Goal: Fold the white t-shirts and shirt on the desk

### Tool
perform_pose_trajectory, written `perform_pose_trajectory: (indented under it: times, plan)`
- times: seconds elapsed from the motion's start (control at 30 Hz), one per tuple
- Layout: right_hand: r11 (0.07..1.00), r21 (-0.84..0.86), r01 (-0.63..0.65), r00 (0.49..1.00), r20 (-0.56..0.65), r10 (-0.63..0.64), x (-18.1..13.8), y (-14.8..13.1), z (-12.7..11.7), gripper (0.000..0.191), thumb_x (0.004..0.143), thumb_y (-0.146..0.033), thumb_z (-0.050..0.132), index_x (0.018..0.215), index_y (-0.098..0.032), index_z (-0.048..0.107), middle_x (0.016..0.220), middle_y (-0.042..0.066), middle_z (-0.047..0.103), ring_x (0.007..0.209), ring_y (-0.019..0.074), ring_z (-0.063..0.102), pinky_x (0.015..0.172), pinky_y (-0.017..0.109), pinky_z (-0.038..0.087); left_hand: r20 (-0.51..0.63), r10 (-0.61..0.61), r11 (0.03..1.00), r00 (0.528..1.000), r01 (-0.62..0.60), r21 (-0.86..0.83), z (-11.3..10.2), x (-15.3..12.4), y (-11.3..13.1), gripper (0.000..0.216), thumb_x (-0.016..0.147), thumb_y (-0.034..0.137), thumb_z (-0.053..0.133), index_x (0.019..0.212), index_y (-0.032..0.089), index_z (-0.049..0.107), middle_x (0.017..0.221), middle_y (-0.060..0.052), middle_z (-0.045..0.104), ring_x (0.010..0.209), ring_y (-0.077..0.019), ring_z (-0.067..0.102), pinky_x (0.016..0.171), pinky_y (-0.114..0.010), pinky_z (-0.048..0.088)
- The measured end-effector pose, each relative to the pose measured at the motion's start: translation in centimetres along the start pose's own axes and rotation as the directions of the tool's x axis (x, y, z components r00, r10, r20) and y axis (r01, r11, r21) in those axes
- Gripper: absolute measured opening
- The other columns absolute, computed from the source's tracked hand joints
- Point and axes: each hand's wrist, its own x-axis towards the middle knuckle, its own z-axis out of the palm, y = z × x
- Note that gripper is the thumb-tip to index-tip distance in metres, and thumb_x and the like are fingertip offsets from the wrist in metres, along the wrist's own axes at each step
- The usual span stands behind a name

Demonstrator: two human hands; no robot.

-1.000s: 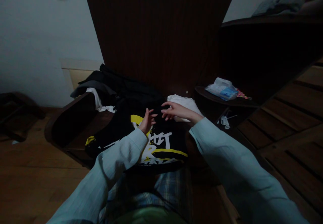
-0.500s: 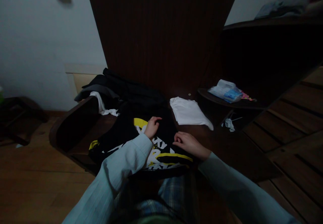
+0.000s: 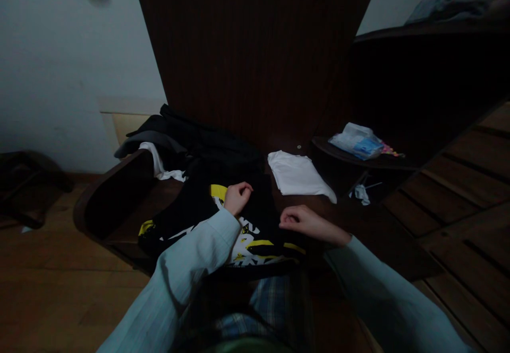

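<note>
A black T-shirt (image 3: 263,196) with yellow and white print lies spread over the dark wooden bench in front of me. My left hand (image 3: 238,199) is closed at the middle of the shirt, its fingertips pinching the cloth beside the upper yellow patch. At the shirt's right side, my right hand (image 3: 303,222) is closed with its fingers curled on the black fabric; a dark fold below it breaks the yellow stripe. Just beyond the right hand sits a folded white garment (image 3: 298,175).
Dark clothes (image 3: 211,143) and a white cloth (image 3: 159,164) are heaped at the back left, by the bench's raised arm (image 3: 99,194). On a small shelf at right rests a plastic packet (image 3: 356,141). A crumpled tissue (image 3: 362,195) lies below it.
My left fingers have curled in from a stretched pose. The right hand has shifted slightly right, and a fold now interrupts the shirt's yellow stripe.
</note>
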Motion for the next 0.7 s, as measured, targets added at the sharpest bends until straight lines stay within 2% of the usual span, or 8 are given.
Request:
perform_pose_trajectory:
  times: [0.1,0.2,0.3,0.4,0.5,0.57,0.63,0.7]
  plan:
    - [0.995,0.096,-0.041,0.977,-0.207,0.060,2.1,0.8,-0.9,0.023,0.078,-0.034,0.049,0.074,-0.015,0.061,0.066,0.000,0.059,0.060,0.0110,0.051,0.055,0.022,0.038,0.110,-0.014,0.967,0.994,-0.014,0.253,-0.3,0.1,0.5,0.024,0.079,0.021,0.041,0.083,0.019,0.065,0.082,-0.002,0.067,0.077,-0.0157,0.060,0.068,-0.024,0.043]
    - [0.989,0.075,-0.126,0.927,-0.347,0.144,5.1,2.0,-2.2,0.014,0.076,-0.024,0.051,0.078,-0.015,0.062,0.065,0.000,0.059,0.061,0.0110,0.053,0.058,0.021,0.039,0.261,-0.110,0.866,0.959,-0.036,0.499,-0.7,0.0,1.2,0.025,0.081,0.027,0.042,0.096,0.020,0.061,0.097,-0.007,0.065,0.088,-0.0206,0.061,0.071,-0.028,0.045]
    - [0.969,0.061,-0.238,0.889,-0.387,0.243,8.4,3.1,-2.8,0.013,0.070,-0.013,0.056,0.083,-0.016,0.061,0.066,-0.001,0.058,0.053,0.0084,0.051,0.054,0.020,0.038,0.385,-0.204,0.778,0.900,-0.089,0.621,-2.1,0.0,1.8,0.033,0.082,0.035,0.043,0.107,0.020,0.056,0.103,-0.010,0.064,0.094,-0.0241,0.060,0.072,-0.031,0.046]
    - [0.935,0.166,-0.314,0.878,-0.325,0.352,10.9,4.0,-2.4,0.015,0.066,-0.009,0.061,0.079,-0.015,0.057,0.066,-0.002,0.057,0.045,0.0059,0.047,0.049,0.019,0.036,0.433,-0.254,0.744,0.865,-0.111,0.659,-4.7,0.4,2.1,0.038,0.082,0.044,0.040,0.108,0.021,0.056,0.106,-0.010,0.063,0.098,-0.0248,0.059,0.074,-0.031,0.046]
    - [0.880,0.338,-0.334,0.882,-0.216,0.419,12.3,4.8,-1.7,0.011,0.065,-0.011,0.062,0.067,-0.015,0.052,0.055,-0.005,0.050,0.041,0.0053,0.042,0.044,0.019,0.032,0.378,-0.311,0.702,0.872,-0.058,0.710,-8.2,1.2,1.2,0.038,0.083,0.046,0.039,0.106,0.024,0.058,0.104,-0.007,0.065,0.097,-0.0236,0.059,0.074,-0.030,0.046]
    - [0.869,0.383,-0.315,0.899,-0.172,0.402,12.8,5.2,-1.4,0.017,0.064,-0.014,0.062,0.057,-0.016,0.047,0.048,-0.007,0.044,0.041,0.0054,0.039,0.043,0.019,0.030,0.278,-0.349,0.651,0.895,0.018,0.759,-10.5,2.1,-0.4,0.035,0.082,0.043,0.040,0.102,0.023,0.060,0.104,-0.008,0.064,0.097,-0.0239,0.059,0.074,-0.029,0.045]
    - [0.886,0.347,-0.308,0.907,-0.174,0.384,13.2,5.4,-1.3,0.023,0.064,-0.016,0.062,0.051,-0.017,0.043,0.045,-0.007,0.040,0.043,0.0061,0.039,0.044,0.019,0.029,0.146,-0.369,0.604,0.918,0.117,0.788,-12.4,3.1,-2.7,0.033,0.081,0.038,0.042,0.100,0.019,0.062,0.104,-0.010,0.064,0.096,-0.0254,0.059,0.073,-0.029,0.045]
    - [0.909,0.233,-0.345,0.887,-0.237,0.397,13.7,5.3,-1.5,0.023,0.064,-0.017,0.062,0.051,-0.017,0.043,0.047,-0.007,0.041,0.047,0.0077,0.043,0.047,0.019,0.030,0.060,-0.396,0.589,0.916,0.203,0.782,-13.7,4.0,-5.3,0.031,0.076,0.035,0.049,0.099,0.018,0.062,0.104,-0.011,0.063,0.097,-0.0265,0.059,0.073,-0.029,0.045]
